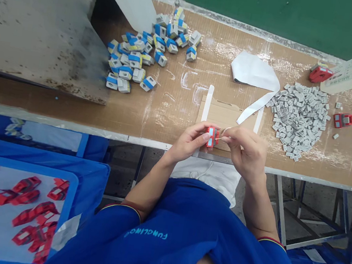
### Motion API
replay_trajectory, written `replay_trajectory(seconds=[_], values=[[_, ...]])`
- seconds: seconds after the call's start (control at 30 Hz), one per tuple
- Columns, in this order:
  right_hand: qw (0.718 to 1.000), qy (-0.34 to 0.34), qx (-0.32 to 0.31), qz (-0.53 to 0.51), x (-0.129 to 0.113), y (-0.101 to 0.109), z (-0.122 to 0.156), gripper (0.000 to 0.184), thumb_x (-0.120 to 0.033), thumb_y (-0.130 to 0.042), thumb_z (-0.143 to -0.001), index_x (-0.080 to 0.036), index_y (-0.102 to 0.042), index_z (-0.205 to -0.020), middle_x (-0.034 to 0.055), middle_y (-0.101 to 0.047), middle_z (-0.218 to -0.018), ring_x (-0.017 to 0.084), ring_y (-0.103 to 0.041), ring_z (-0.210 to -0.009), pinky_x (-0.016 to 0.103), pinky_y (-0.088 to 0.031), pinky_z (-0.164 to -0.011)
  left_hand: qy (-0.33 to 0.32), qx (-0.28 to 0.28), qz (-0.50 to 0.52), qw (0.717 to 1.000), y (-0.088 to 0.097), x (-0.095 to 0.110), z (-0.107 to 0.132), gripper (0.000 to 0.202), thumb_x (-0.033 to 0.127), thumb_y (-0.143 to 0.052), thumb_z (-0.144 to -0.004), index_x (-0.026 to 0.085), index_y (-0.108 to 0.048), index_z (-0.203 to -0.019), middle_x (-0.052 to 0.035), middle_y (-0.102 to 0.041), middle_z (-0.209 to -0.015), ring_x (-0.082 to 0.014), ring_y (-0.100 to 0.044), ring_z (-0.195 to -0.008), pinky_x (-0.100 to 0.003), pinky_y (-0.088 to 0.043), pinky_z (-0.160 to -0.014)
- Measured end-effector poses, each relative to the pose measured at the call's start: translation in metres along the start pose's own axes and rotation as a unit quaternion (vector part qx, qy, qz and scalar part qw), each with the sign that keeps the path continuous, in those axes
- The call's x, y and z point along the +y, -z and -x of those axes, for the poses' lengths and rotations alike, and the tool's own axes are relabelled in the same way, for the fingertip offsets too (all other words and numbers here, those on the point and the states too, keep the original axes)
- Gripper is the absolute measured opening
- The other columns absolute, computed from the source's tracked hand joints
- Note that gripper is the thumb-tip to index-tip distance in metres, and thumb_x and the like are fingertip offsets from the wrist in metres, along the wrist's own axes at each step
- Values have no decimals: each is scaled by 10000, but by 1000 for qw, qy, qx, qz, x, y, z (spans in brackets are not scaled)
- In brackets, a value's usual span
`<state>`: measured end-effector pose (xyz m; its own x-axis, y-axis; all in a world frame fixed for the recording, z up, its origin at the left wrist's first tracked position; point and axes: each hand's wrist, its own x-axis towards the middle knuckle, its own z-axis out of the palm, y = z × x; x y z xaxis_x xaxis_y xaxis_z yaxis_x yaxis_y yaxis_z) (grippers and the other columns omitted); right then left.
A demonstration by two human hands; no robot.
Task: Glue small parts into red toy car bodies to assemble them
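A small red and blue toy (212,137) is held in the air above a brown cardboard sheet (227,115), at the front edge of a cardboard-covered workbench (172,109). It is gripped by the curled fingers of the left hand (188,141). A thin pale strand (224,133) is pinched between the fingertips of the right hand (245,152), close against the toy, though exactly how they meet is hidden. Beyond the hands, a heap of blue and white blocks (137,56) is spread to the left, and a dense heap of tiny grey pieces (298,121) lies to the right. A few red toys (343,120) are placed beyond the grey heap. The toy could be dropped if the left-hand grip is loosened, and the strand could be lost if the pinch slips. A knock from a wrist could scatter the grey pieces.
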<state>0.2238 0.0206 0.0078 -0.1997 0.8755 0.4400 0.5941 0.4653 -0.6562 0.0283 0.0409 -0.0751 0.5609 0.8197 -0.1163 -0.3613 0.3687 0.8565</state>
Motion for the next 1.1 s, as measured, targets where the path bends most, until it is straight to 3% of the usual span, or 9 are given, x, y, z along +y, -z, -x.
replay_trajectory(seconds=[0.13, 0.33, 0.57, 0.7, 0.8, 0.87, 1.0, 1.1], values=[[1000, 0, 21, 12, 1, -1, 0, 252, -288, -579, -1118, -261, -708, -903, 25, -763, -815, 178, -699, -737, 312, -519, -670, 3, 0, 9, 1000, 0, 1, 0, 459, 566, -765, -980, 205, -746, -1262, -35, -702, -925, -114, -679, -671, -203, -570, -572], [999, -4, 1, -37, -1, 3, 0, 200, -233, -610, -1096, -264, -722, -933, 18, -792, -851, 179, -747, -778, 313, -562, -704, 3, 0, 8, 1000, -1, 2, 1, 425, 534, -764, -990, 214, -752, -1269, -37, -701, -935, -118, -685, -695, -203, -581, -588], [985, -59, 153, -44, 22, 6, 17, 155, -319, -694, -1061, -269, -771, -936, 26, -772, -855, 203, -724, -796, 358, -562, -718, 5, 1, 19, 1000, 0, 3, 2, 427, 513, -780, -981, 212, -753, -1284, -45, -712, -963, -130, -714, -712, -209, -598, -592], [988, -88, 128, -5, 33, -7, 30, 145, -306, -676, -1066, -269, -803, -1005, 42, -736, -918, 201, -706, -833, 349, -563, -722, -12, -7, 30, 999, -1, 5, 1, 406, 486, -784, -988, 215, -760, -1289, -53, -751, -996, -125, -716, -737, -208, -604, -622], [991, -106, 82, 1, 34, -11, 37, 208, -348, -672, -1064, -272, -778, -1226, 78, -736, -1071, 215, -705, -897, 364, -583, -746, -11, -5, 39, 999, 0, 7, 2, 420, 477, -779, -995, 201, -749, -1311, -78, -783, -1071, -131, -739, -762, -223, -623, -664], [989, -122, 85, 15, 38, -3, 40, 284, -379, -667, -1061, -266, -738, -1312, 93, -737, -1135, 218, -701, -910, 373, -591, -759, -11, 2, 43, 999, 1, 7, 4, 432, 475, -767, -1005, 198, -734, -1334, -87, -791, -1093, -143, -759, -783, -235, -632, -683], [954, -196, 170, 148, 60, 34, 49, 229, -386, -608, -1065, -243, -767, -1146, 94, -742, -1069, 219, -683, -849, 377, -585, -744, -21, 1, 48, 999, 2, 7, 5, 421, 455, -767, -1009, 205, -721, -1345, -97, -800, -1117, -155, -771, -804, -235, -625, -670], [935, -238, 146, 220, 83, 62, 53, 187, -316, -619, -1018, -226, -774, -1068, 94, -754, -1032, 225, -675, -803, 388, -578, -752, -26, 0, 46, 999, 1, 7, 6, 401, 440, -766, -1012, 207, -727, -1336, -95, -807, -1108, -141, -765, -786, -228, -627, -673]])
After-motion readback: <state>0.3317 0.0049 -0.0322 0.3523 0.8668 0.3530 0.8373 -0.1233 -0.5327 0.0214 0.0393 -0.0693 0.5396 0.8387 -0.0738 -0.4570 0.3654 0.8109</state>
